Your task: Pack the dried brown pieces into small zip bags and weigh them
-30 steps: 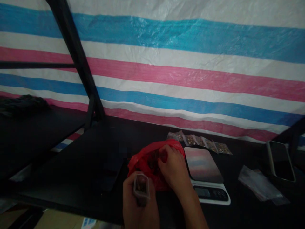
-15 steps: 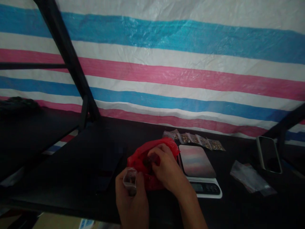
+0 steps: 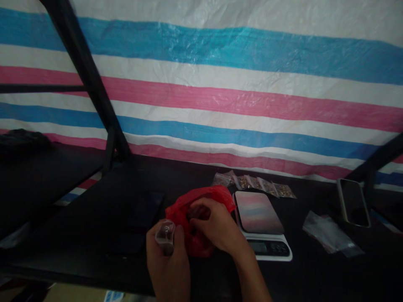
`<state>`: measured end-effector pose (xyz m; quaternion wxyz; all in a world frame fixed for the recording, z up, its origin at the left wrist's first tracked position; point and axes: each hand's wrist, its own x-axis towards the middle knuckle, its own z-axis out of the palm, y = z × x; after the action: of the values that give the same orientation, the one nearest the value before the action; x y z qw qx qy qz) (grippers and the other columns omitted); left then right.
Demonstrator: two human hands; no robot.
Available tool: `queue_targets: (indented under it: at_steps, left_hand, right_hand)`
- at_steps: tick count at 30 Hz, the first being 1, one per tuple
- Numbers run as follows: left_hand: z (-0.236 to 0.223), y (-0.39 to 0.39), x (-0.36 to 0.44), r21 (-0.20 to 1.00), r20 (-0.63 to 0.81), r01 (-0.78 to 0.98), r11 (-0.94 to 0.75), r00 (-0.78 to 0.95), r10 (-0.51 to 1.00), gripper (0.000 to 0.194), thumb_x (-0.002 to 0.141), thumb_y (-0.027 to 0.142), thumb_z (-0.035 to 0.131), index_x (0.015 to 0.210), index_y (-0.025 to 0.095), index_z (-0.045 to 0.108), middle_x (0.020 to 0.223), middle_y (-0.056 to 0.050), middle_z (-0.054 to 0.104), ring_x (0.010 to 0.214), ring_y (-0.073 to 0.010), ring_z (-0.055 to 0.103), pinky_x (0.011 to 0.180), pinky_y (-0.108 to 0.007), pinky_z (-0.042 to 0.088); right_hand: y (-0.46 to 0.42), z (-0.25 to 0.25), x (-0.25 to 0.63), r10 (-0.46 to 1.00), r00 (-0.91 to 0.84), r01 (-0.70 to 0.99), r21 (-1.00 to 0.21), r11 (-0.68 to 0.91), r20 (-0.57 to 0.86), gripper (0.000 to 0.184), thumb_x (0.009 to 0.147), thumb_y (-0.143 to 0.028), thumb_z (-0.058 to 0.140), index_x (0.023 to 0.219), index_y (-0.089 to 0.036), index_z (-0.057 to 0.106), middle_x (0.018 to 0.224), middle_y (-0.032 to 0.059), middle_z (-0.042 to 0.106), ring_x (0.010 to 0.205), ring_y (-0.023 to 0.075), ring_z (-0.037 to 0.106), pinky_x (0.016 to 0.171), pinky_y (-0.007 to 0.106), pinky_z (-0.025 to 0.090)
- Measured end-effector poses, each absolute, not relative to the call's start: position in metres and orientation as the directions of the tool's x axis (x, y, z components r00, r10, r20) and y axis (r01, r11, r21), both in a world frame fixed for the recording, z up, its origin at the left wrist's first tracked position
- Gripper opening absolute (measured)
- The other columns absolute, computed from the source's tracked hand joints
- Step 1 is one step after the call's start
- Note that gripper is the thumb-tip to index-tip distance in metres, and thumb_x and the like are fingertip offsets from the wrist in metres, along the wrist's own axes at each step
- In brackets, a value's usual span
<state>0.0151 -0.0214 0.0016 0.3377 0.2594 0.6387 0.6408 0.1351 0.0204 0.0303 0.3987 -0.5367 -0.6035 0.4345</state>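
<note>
My left hand [image 3: 171, 264] is closed around a small clear plastic zip bag [image 3: 165, 234], its mouth held open and facing up. Little of what the bag contains can be seen. Just right of it, a red plastic bag [image 3: 201, 247] lies open on the black tabletop. My right hand [image 3: 217, 224] reaches into its mouth with thumb and fingers curled together; a dark bit shows between them, too dim to name. Beside the red bag is a kitchen scale [image 3: 260, 213] with a bare metal plate and a dark display.
Several small filled zip bags [image 3: 267, 186] lie in a row behind the scale. Flat clear bags [image 3: 329, 235] lie to the right, near a phone [image 3: 354, 203] tilted up. A dark flat object [image 3: 147, 207] lies left of the red bag. Striped sheeting [image 3: 236, 100] hangs behind.
Both hands have shifted slightly left. The fingers of my right hand have moved a little left within the red bag's mouth; my left hand still holds the small bag.
</note>
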Motion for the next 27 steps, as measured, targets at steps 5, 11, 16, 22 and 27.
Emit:
queue_targets:
  at_steps: [5,11,16,22,27]
  left_hand:
    - [0.004,-0.02,0.015,0.999,0.03,0.039,-0.005,-0.681,0.732,0.042,0.068,0.05,0.075,0.098,0.023,0.065,0.088,0.0,0.067,0.076,-0.0211,0.065,0.07,-0.037,0.054]
    - [-0.009,-0.02,0.023,0.975,0.17,0.213,-0.069,-0.503,0.848,0.036,0.079,0.053,0.074,0.101,0.025,0.067,0.093,-0.003,0.073,0.084,-0.0256,0.068,0.077,-0.04,0.054]
    - [-0.013,-0.021,0.027,0.932,0.216,0.359,-0.06,-0.413,0.885,0.03,0.083,0.048,0.068,0.106,0.028,0.069,0.101,-0.005,0.076,0.094,-0.0307,0.069,0.087,-0.048,0.051]
    - [-0.007,-0.021,0.035,0.927,0.229,0.365,-0.084,-0.375,0.898,0.037,0.073,0.031,0.063,0.109,0.029,0.066,0.108,-0.005,0.078,0.1,-0.0316,0.071,0.096,-0.053,0.049]
    - [-0.012,-0.021,0.039,0.934,0.21,0.351,-0.068,-0.385,0.898,0.038,0.072,0.029,0.062,0.11,0.029,0.065,0.108,-0.003,0.077,0.101,-0.0306,0.071,0.095,-0.052,0.05]
  right_hand:
    - [0.021,0.025,0.15,1.0,0.001,0.191,-0.981,0.027,0.027,0.024,0.078,-0.016,0.082,0.101,-0.02,0.075,0.095,0.0007,0.079,0.089,0.0188,0.075,0.084,0.031,0.057]
    - [0.006,0.048,0.173,0.993,-0.025,0.049,-0.992,0.116,0.115,0.022,0.081,-0.03,0.083,0.101,-0.022,0.076,0.1,0.0017,0.08,0.093,0.0191,0.075,0.086,0.031,0.057]
    - [-0.016,0.068,0.173,0.987,-0.038,0.102,-0.982,0.158,0.155,0.029,0.083,-0.02,0.082,0.11,-0.028,0.075,0.109,-0.0007,0.079,0.102,0.0193,0.073,0.093,0.032,0.056]
    - [-0.03,0.077,0.162,0.939,-0.091,0.415,-0.844,0.339,0.332,0.041,0.084,0.0,0.074,0.108,-0.033,0.076,0.121,-0.0034,0.074,0.119,0.0175,0.067,0.109,0.032,0.049]
    - [-0.032,0.076,0.167,0.899,-0.126,0.509,-0.75,0.422,0.42,0.047,0.085,-0.001,0.079,0.117,-0.035,0.074,0.126,-0.0028,0.075,0.125,0.0201,0.065,0.112,0.035,0.049]
